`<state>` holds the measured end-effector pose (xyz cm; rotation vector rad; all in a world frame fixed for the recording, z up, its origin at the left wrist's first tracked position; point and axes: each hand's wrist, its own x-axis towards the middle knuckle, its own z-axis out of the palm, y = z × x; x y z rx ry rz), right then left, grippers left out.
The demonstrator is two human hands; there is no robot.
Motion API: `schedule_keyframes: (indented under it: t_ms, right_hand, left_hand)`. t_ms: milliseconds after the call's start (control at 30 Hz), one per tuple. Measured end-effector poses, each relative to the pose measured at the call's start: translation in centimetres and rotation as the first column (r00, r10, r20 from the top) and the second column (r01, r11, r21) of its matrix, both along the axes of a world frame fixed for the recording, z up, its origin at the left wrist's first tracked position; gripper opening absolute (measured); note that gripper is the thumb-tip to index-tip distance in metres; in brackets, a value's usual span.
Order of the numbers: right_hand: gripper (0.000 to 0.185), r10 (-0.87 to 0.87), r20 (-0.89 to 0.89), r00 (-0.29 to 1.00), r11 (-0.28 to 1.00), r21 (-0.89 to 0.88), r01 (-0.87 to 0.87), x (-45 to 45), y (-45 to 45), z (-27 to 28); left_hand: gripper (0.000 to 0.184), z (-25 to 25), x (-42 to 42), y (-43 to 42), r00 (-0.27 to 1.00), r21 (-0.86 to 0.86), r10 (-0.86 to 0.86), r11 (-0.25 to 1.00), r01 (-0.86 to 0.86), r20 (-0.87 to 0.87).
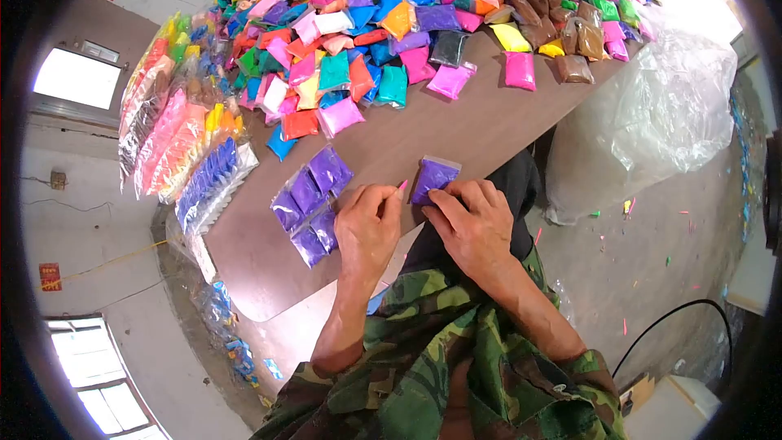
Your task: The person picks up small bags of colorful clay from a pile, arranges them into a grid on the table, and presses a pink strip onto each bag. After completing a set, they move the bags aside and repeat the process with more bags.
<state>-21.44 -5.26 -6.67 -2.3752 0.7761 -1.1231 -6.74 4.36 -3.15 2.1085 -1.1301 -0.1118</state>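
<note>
Fingers of the right hand [476,224] are clamped on the near edge of a single purple packet [434,178], thumb and index together there, likely to steady it; packet lies center frame, near the desk's close edge, where both hands reach it easily. Left hand [368,224] has thumb and index pinched on a small pink piece [403,185] — tip pokes out toward the packet, rest hidden by the fingers, can't tell what it is. Gripped near its end, presumably so the tip stays exposed. Just left of that hand, a cluster of purple packets [307,194] sits edge to edge on the desk [481,126], same color as the one in hand; looks like sorting by color, can't tell if they're joined. Containers: each packet is a clear pouch with a solid-color filling, soft-looking, material unclear. Big mixed-color heap [358,49] fills the top of the frame, well apart from the purple cluster. Upper left, packets stand in color-grouped rows [183,134] along the desk's edge with clear plastic around them, probably grouped to keep colors separate. Right of frame, a large translucent bag [643,126] bulges beside the desk — contents not readable through the glare.
</note>
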Motion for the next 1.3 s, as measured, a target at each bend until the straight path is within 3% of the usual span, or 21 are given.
schedule_keyframes:
  t_ms: [33, 133, 233, 333, 433, 500, 600, 733, 833, 933, 1067, 1300]
  right_hand:
    - [0.032, -0.004, 0.0, 1.0, 1.0, 0.0, 0.004, 0.0, -0.1, 0.0]
    - [0.032, 0.001, -0.006, 1.0, 1.0, -0.002, -0.001, 0.0, 0.1, -0.2]
    - [0.032, 0.013, -0.005, 1.0, 1.0, -0.021, -0.013, -0.2, -0.1, -0.1]
    - [0.025, 0.05, -0.016, 0.999, 0.998, -0.044, -0.051, -0.6, -0.4, -0.4]
    - [0.027, 0.127, 0.025, 0.992, 0.99, -0.058, -0.126, -0.5, -0.5, -0.2]
    - [0.031, 0.217, 0.047, 0.975, 0.973, -0.092, -0.212, 0.2, -0.2, 0.3]
    - [0.035, 0.328, 0.072, 0.942, 0.939, -0.137, -0.317, 1.8, 1.0, 0.7]
    - [0.036, 0.481, 0.09, 0.872, 0.874, -0.13, -0.469, 4.3, 2.9, 1.5]
    - [0.036, 0.545, 0.069, 0.836, 0.832, -0.166, -0.529, 6.3, 4.0, 2.3]
    - [0.033, 0.6, 0.025, 0.799, 0.789, -0.186, -0.586, 8.3, 5.3, 2.5]
    - [0.03, 0.667, -0.027, 0.745, 0.73, -0.179, -0.66, 10.4, 7.2, 2.3]
    - [0.033, 0.645, -0.076, 0.76, 0.742, -0.177, -0.647, 12.0, 8.3, 0.4]
  left_hand:
    - [0.009, 0.4, -0.2, 0.0, 0.998, 0.01, 0.025, 1.0, -0.024, -0.057]
    - [0.008, -0.3, -1.0, 0.3, 0.998, -0.035, -0.056, 0.998, 0.056, 0.002]
    - [0.009, -0.8, -0.1, 1.1, 0.997, 0.002, -0.022, 1.0, 0.022, 0.078]
    - [0.009, 0.7, -0.1, 2.6, 0.999, -0.078, 0.024, 0.997, -0.022, 0.023]
    - [0.011, 1.2, 2.8, 5.5, 0.981, -0.163, 0.179, 0.973, -0.164, 0.081]
    - [0.015, 2.7, 4.9, 7.2, 0.942, -0.1, 0.33, 0.941, -0.323, 0.056]
    - [0.013, 1.5, 9.6, 10.4, 0.884, -0.205, 0.461, 0.876, -0.437, 0.082]
    - [0.017, -0.5, 12.8, 14.3, 0.828, -0.276, 0.497, 0.783, -0.557, -0.261]
    - [0.017, -3.6, 14.7, 17.4, 0.764, -0.272, 0.535, 0.723, -0.635, -0.36]
    - [0.02, -5.1, 15.5, 19.1, 0.776, -0.315, 0.539, 0.712, -0.627, -0.326]
    - [0.021, -4.8, 15.3, 19.5, 0.712, -0.238, 0.633, 0.673, -0.7, -0.304]
    - [0.023, -4.8, 14.9, 18.6, 0.738, -0.238, 0.619, 0.699, -0.674, -0.269]
